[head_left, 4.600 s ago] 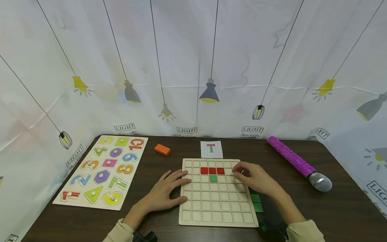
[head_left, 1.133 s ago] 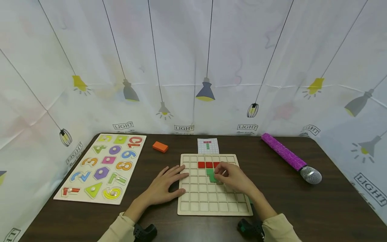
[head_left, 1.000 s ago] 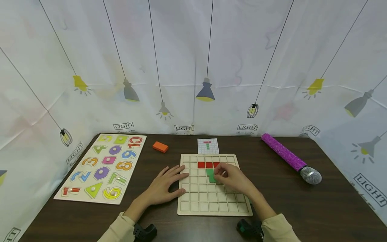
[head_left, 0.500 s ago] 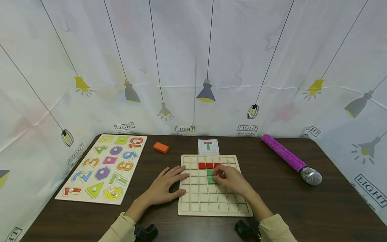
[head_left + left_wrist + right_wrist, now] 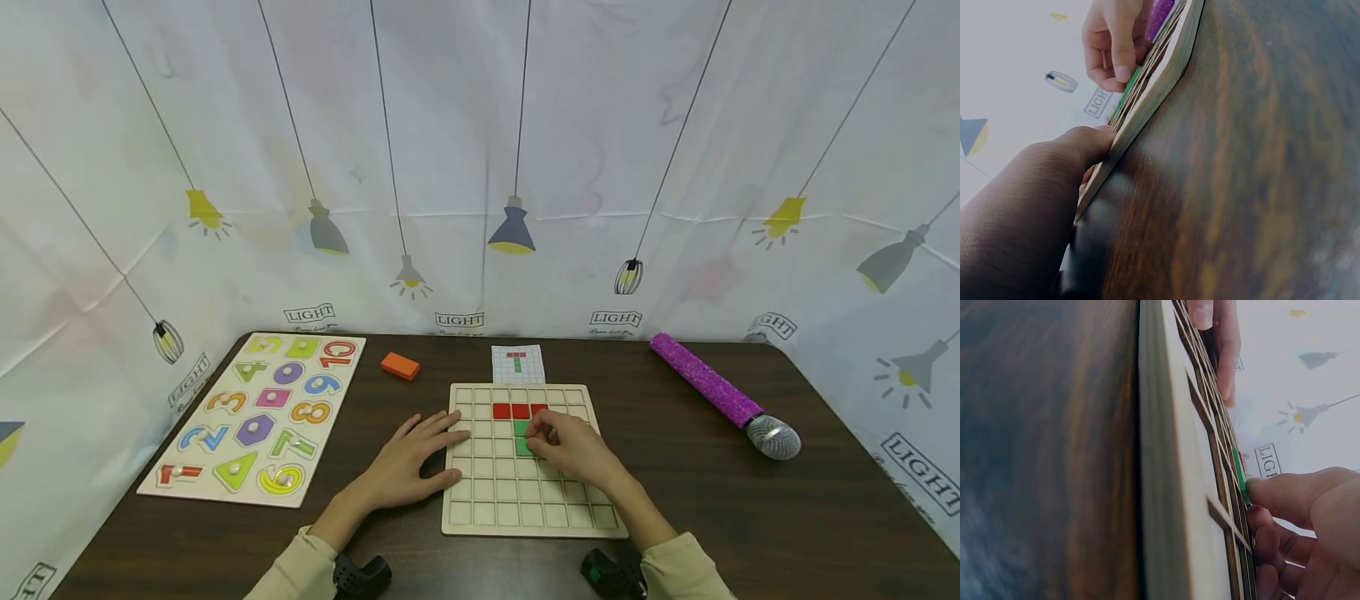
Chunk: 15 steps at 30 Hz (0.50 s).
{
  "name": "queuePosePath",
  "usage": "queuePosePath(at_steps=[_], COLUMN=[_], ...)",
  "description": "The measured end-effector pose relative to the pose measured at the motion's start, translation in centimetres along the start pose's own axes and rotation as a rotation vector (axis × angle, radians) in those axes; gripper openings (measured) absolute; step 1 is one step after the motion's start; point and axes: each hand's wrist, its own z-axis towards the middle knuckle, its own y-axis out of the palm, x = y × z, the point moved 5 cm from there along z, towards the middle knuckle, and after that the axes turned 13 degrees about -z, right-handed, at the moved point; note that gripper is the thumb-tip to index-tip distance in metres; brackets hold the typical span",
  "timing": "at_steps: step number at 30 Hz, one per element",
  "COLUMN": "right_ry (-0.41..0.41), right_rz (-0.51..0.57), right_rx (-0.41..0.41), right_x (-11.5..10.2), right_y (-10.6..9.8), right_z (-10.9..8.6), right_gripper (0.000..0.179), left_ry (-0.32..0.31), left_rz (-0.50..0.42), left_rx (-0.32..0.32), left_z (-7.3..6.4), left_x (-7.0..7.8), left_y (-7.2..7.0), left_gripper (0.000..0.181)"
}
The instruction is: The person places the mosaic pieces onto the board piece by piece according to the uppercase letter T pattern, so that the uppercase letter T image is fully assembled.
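A wooden grid board [image 5: 495, 512] lies on the table. Three red tiles [image 5: 501, 411] form a row in its upper part, the rightmost partly behind fingers. Below the middle one sits a green tile [image 5: 521, 427], and under that a second green tile [image 5: 523, 447]. My right hand [image 5: 573, 450] pinches this lower tile at its right edge; in the right wrist view the thumb [image 5: 1272, 490] is right at the green tile [image 5: 1239, 470]. My left hand [image 5: 412, 467] rests with spread fingers on the board's left edge, thumb by the rim.
Behind the board lies a pattern card [image 5: 531, 373] showing a red and green T. An orange block [image 5: 401, 366] is at the back left, beside a number and shape puzzle board [image 5: 303, 433]. A purple glitter microphone [image 5: 708, 379] lies to the right. A printed curtain hangs behind.
My right hand has moved from the board's right edge to its middle, bringing a second green tile, which has straightened into line under the first. My left hand stays on the left edge.
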Motion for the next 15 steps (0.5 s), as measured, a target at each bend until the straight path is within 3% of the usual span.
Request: queuePosePath(at_steps=[8,15], right_ry=[-0.003,-0.003], right_rz=[0.004,0.074], right_rx=[0.014,-0.033], right_x=[-0.08,0.4], right_y=[-0.14,-0.63], right_z=[0.02,-0.29], right_gripper=[0.005,0.007], left_ry=[0.014,0.011], left_rz=[0.012,0.017], left_rx=[0.015,0.008], left_z=[0.05,0.02], left_x=[-0.03,-0.12], left_y=[-0.09,0.0], left_gripper=[0.056,0.057])
